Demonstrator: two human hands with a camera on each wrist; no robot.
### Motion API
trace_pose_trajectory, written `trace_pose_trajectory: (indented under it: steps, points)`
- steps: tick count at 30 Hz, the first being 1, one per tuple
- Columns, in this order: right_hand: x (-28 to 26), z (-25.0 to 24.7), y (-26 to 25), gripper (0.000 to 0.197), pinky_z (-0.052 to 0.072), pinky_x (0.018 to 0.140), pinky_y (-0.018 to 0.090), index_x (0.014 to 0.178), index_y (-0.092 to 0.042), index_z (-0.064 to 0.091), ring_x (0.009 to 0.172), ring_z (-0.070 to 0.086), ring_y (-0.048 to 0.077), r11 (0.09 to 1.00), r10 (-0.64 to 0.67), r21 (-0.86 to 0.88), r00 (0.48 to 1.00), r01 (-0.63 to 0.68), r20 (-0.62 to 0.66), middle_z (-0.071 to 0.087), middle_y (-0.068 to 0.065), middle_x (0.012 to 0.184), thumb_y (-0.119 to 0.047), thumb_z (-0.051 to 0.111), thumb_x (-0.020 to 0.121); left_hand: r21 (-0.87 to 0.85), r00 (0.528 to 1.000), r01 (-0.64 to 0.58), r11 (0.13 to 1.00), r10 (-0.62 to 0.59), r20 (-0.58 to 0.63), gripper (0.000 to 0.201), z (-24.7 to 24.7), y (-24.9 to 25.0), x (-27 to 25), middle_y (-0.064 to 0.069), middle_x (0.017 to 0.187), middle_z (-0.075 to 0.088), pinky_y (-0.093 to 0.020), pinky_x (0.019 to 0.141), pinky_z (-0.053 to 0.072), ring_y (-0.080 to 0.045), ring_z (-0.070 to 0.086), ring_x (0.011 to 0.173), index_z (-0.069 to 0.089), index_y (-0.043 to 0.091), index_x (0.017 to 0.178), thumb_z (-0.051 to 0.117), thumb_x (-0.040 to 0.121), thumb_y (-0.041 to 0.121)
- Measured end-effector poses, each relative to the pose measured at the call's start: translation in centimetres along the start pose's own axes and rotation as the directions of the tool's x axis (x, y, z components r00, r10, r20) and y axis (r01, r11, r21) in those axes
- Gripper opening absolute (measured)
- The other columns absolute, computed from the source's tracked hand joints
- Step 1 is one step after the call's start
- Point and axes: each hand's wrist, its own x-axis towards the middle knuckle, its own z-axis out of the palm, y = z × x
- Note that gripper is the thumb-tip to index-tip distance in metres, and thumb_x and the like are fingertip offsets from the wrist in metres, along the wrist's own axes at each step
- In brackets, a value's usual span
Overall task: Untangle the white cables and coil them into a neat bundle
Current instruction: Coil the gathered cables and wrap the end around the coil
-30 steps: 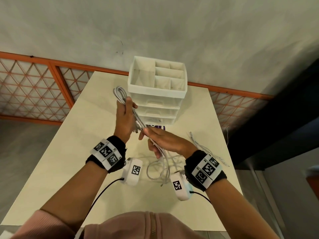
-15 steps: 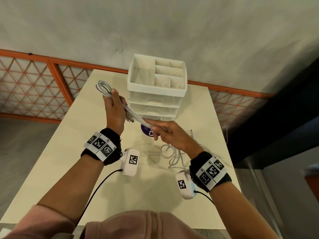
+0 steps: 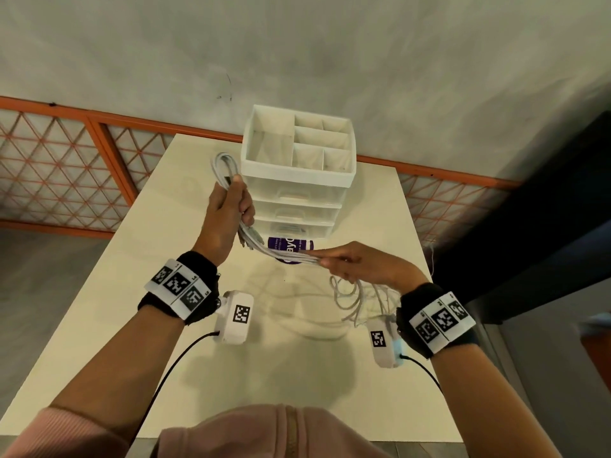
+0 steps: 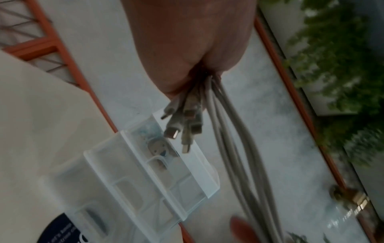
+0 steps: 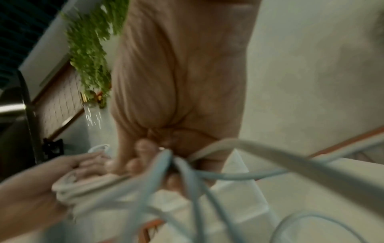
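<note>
The left hand grips looped cables above the worktop's far edge; the right hand pinches their strands. The purple disc's writing is unreadable. The left wrist view alone shows plugs.

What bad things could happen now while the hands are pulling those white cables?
1. Below the right hand, the loose white cables hang in tangled loops over the cream table; pulling could tighten a knot.
2. The left hand grips its folded loop right beside the white plastic drawer organiser; a swing might bump it.
3. The metal plug ends dangle free under the left hand and could snag a strand.
</note>
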Motion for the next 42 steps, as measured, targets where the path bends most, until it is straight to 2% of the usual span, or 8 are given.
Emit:
trace_pose_trajectory:
  steps: [3,9,17,21,25,32,37,42]
  points:
    - [0.1,-0.8,-1.8,0.033,0.032,0.053,0.008,0.128,-0.017,0.057,0.046,0.043,-0.001,0.998,-0.062,-0.018,0.99,0.06,-0.124,0.049,-0.02,0.044,-0.015,0.05,0.097,0.088,0.985,0.044,0.995,-0.058,0.163,0.035,1.0,0.2,-0.3,0.013,0.054,0.032,-0.019,0.047,0.025,-0.006,0.029,0.046,0.035,0.019,0.069,0.033,0.104,0.025]
    - [1.2,-1.3,-3.5,0.026,0.037,0.063,0.005,0.112,-0.012,0.07,0.065,0.056,-0.008,0.976,-0.182,-0.171,0.928,0.132,-0.325,0.061,-0.012,0.074,-0.012,0.064,0.087,0.262,0.898,0.09,0.961,-0.192,0.396,0.032,2.8,1.1,-0.8,0.006,0.06,0.032,-0.019,0.05,0.032,-0.009,0.031,0.05,0.038,0.019,0.072,0.035,0.103,0.029]
    - [1.0,-1.2,-5.2,0.017,0.045,0.066,0.016,0.084,-0.017,0.055,0.076,0.062,0.001,0.946,-0.286,-0.269,0.858,0.182,-0.426,0.066,-0.008,0.076,-0.019,0.071,0.081,0.334,0.91,0.126,0.934,-0.242,0.335,0.042,4.9,0.9,-2.2,-0.011,0.076,0.055,-0.028,0.063,0.047,-0.019,0.053,0.066,0.051,-0.005,0.095,0.036,0.102,0.034]
    - [0.9,-0.9,-5.4,0.025,0.042,0.06,0.016,0.079,-0.017,0.047,0.067,0.058,0.008,0.932,-0.312,-0.304,0.86,0.196,-0.405,0.061,-0.004,0.07,-0.018,0.071,0.082,0.312,0.897,0.166,0.935,-0.275,0.345,0.041,4.7,1.2,-2.5,-0.002,0.064,0.067,-0.024,0.059,0.052,-0.014,0.063,0.058,0.054,0.0,0.085,0.033,0.103,0.03]
    - [1.2,-0.5,-5.4,0.027,0.037,0.057,0.012,0.079,-0.016,0.043,0.059,0.05,0.006,0.922,-0.322,-0.335,0.864,0.194,-0.386,0.052,-0.01,0.061,-0.017,0.07,0.082,0.228,0.873,0.255,0.939,-0.326,0.363,0.041,4.9,1.1,-2.8,-0.02,0.076,0.065,-0.036,0.067,0.059,-0.021,0.07,0.061,0.055,-0.005,0.104,0.032,0.103,0.029]
    - [1.0,-0.7,-5.5,0.037,0.042,0.059,0.021,0.089,-0.01,0.042,0.062,0.051,0.012,0.945,-0.308,-0.226,0.874,0.237,-0.375,0.055,0.0,0.072,-0.018,0.076,0.077,0.228,0.831,0.268,0.936,-0.344,0.438,0.038,5.2,1.2,-3.7,0.001,0.052,0.041,-0.029,0.05,0.045,-0.014,0.038,0.044,0.045,0.01,0.071,0.036,0.102,0.03]
    - [0.3,-2.4,-5.1,0.04,0.044,0.059,0.029,0.091,-0.013,0.054,0.058,0.053,0.007,0.984,-0.066,-0.18,0.952,0.012,-0.298,0.063,-0.003,0.07,-0.032,0.081,0.07,0.255,0.83,0.16,0.954,-0.27,0.488,0.033,4.4,1.6,-3.9,0.001,0.051,0.038,-0.026,0.046,0.042,-0.013,0.032,0.041,0.044,0.009,0.077,0.036,0.103,0.028]
    - [-0.6,-3.1,-4.1,0.024,0.038,0.056,0.021,0.09,-0.005,0.068,0.053,0.048,0.006,0.995,0.02,-0.093,0.996,-0.028,-0.085,0.053,-0.009,0.054,-0.028,0.07,0.083,0.336,0.816,0.098,0.937,-0.269,0.512,0.03,3.4,1.5,-4.0,0.001,0.052,0.037,-0.024,0.044,0.04,-0.012,0.029,0.041,0.042,0.013,0.077,0.037,0.102,0.028]
